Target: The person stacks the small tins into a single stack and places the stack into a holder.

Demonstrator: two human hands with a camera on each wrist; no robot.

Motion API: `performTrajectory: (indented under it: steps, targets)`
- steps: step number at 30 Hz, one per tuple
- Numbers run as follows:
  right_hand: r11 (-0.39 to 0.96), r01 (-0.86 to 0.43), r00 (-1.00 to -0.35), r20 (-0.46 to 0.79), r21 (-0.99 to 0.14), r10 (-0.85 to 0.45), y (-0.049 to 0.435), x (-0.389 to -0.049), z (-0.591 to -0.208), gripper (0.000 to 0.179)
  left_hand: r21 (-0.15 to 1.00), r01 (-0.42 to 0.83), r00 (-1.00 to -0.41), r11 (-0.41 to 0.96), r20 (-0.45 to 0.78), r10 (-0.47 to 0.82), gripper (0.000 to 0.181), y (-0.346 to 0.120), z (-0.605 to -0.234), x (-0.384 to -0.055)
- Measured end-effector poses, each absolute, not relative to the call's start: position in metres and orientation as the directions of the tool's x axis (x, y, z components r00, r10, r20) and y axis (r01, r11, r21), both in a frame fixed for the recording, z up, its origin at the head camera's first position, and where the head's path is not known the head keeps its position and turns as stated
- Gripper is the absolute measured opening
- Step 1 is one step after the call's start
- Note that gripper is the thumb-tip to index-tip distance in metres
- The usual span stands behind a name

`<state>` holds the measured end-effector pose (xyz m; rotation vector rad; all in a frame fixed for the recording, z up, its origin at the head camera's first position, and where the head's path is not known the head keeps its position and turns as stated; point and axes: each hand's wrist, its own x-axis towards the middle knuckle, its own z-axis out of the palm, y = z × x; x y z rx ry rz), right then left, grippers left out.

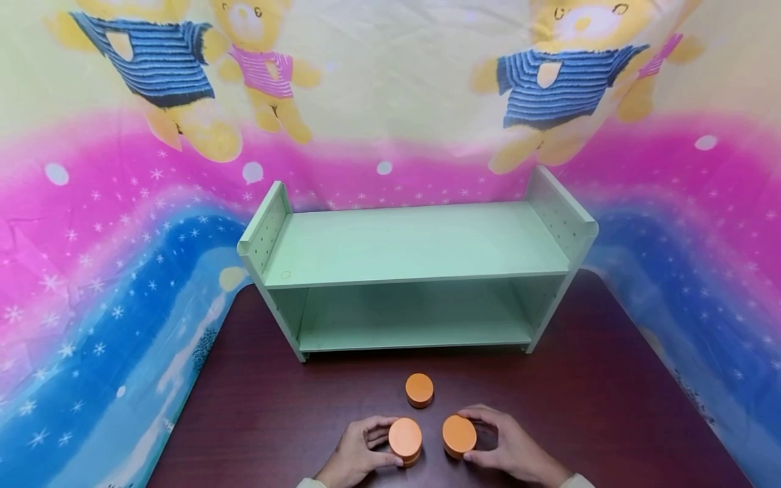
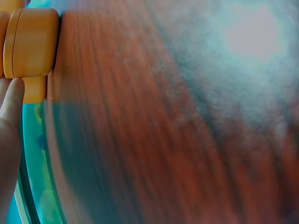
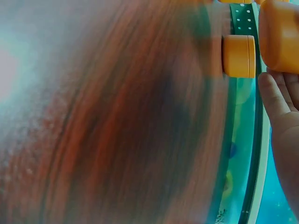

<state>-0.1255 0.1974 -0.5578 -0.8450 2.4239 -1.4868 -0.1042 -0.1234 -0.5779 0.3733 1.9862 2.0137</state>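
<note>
Left hand [image 1: 356, 449] pinching left orange container [image 1: 405, 436], 7 o'clock from loose orange container [image 1: 419, 388]. Right hand [image 1: 511, 444] pinching right orange container [image 1: 459, 434], 4–5 o'clock from it. Round tops up, axes roughly vertical. Green shelf [image 1: 415, 244] at 12 o'clock.

Got one orange tub [image 1: 405, 438] gripped in left hand [image 1: 358, 445], another tub [image 1: 459, 434] in right hand [image 1: 508, 440], bottom centre, plus a third tub [image 1: 419, 389] just above, green shelf [image 1: 415, 244] mid-frame, bear cloth [image 1: 378, 81] up top.
</note>
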Motion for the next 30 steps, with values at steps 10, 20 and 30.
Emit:
performTrajectory:
  steps: [10,20,30]
  targets:
    - [0.270,-0.336,-0.820,0.140,-0.902,-0.556,0.193,-0.130,-0.551,0.057,0.999,-0.018,-0.927,0.027,-0.027,0.374,0.057,-0.124,-0.579,-0.105]
    - [0.228,-0.356,-0.807,0.175,-0.906,-0.565,0.188,-0.133,-0.546,0.058,0.999,-0.024,-0.927,0.030,-0.034,0.373,0.056,-0.124,-0.576,-0.105]
    - [0.213,-0.347,-0.805,0.173,-0.913,-0.568,0.183,-0.135,-0.541,0.057,0.999,-0.024,-0.927,0.035,-0.035,0.373,0.055,-0.124,-0.576,-0.105]
